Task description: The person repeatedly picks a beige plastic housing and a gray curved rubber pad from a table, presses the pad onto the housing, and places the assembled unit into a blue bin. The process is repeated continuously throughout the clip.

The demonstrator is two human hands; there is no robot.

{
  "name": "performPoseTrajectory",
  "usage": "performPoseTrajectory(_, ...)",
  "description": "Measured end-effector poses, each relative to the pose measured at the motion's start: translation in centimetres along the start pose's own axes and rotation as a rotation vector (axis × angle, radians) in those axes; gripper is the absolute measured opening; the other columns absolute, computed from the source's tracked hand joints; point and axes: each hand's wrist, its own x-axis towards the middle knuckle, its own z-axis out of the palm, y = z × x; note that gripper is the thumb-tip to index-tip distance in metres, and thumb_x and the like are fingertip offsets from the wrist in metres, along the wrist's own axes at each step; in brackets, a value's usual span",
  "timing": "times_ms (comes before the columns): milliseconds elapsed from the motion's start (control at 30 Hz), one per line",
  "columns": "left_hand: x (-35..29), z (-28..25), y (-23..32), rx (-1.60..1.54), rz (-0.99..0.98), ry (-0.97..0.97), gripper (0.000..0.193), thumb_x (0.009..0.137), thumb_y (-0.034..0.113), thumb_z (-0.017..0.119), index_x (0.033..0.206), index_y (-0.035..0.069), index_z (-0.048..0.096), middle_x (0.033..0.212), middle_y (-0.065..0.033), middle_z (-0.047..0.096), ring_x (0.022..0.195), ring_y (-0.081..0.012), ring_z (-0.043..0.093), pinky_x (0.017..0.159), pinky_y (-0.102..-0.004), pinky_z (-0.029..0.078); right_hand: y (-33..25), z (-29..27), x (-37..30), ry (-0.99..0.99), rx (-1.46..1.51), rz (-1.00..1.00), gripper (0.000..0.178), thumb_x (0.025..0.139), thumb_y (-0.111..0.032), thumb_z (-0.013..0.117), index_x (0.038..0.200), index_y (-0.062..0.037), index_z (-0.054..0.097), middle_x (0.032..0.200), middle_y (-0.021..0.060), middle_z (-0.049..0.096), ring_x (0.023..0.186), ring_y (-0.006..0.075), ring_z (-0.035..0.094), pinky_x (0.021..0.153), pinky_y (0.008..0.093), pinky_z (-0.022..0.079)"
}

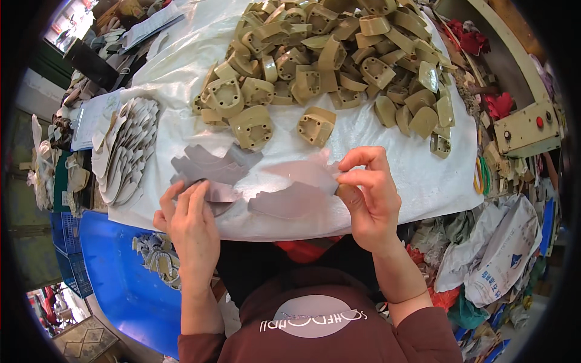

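Over the near part of the white-covered table, my right hand [369,202] pinches the edge of a thin, pinkish-grey cut piece [302,172] between thumb and fingers; its outline is smeared by motion. A darker grey cut piece [287,201] with a scalloped edge lies just in front of it. My left hand [192,218] has its fingertips closed on a small grey cut piece [221,192]. Beyond those fingers lie more grey cut pieces [215,164], overlapping. Two khaki heel blocks [316,126] with holes in them stand nearest my hands.
A big heap of khaki heel blocks [321,54] covers the table's far side. Stacked pale cut pieces [127,148] lie at the left. A blue tub [112,272] stands below left. A machine with a control box [526,130] and white sacks [502,254] are at right.
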Motion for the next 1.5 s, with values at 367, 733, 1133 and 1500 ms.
performPoseTrajectory(367, -0.2, -0.4, 1.5, -0.363, 0.135, 0.182, 0.032, 0.064, 0.004, 0.071, 0.095, 0.010, 0.067, 0.100, -0.0085, 0.055, 0.103, -0.0297, 0.049, 0.089, -0.0431, 0.037, 1.1, -0.2, -0.1, 0.020, -0.009, 0.025, 0.019, 0.081, 0.002, 0.066, 0.096, -0.0067, 0.057, 0.098, 0.0088, 0.053, 0.087, 0.0232, 0.050, 0.073, 0.0322, 0.045)
performPoseTrajectory(733, -0.6, 3.4, 7.2, -0.627, 0.581, 0.027, 0.036, 0.066, 0.005, 0.063, 0.102, 0.004, 0.066, 0.094, -0.0075, 0.063, 0.094, -0.0277, 0.060, 0.082, -0.0386, 0.045, 0.6, -1.6, -0.1, 0.263, 0.246, 0.097, 0.009, 0.092, -0.005, 0.057, 0.100, -0.0042, 0.053, 0.105, 0.0077, 0.052, 0.088, 0.0112, 0.046, 0.071, 0.0232, 0.040)
performPoseTrajectory(1133, 1.7, -0.4, -2.9, -0.094, 0.247, -0.024, 0.041, 0.073, -0.010, 0.049, 0.105, 0.007, 0.068, 0.123, -0.0099, 0.058, 0.132, -0.0248, 0.041, 0.108, -0.0421, 0.019, 1.1, -1.7, 0.1, 0.152, 0.179, 0.072, 0.010, 0.094, -0.009, 0.056, 0.101, -0.0038, 0.054, 0.103, 0.0081, 0.050, 0.083, 0.0104, 0.047, 0.070, 0.0229, 0.041)
performPoseTrajectory(1500, -0.3, 0.2, 4.9, -1.514, -0.171, -0.487, 0.037, 0.097, 0.020, 0.040, 0.122, -0.002, 0.056, 0.083, -0.0080, 0.058, 0.068, -0.0135, 0.049, 0.064, -0.0268, 0.042, -1.1, 0.2, 0.9, -0.428, -0.237, -0.300, 0.027, 0.075, -0.002, 0.068, 0.100, -0.0071, 0.058, 0.100, 0.0128, 0.054, 0.089, 0.0287, 0.052, 0.076, 0.0366, 0.046)
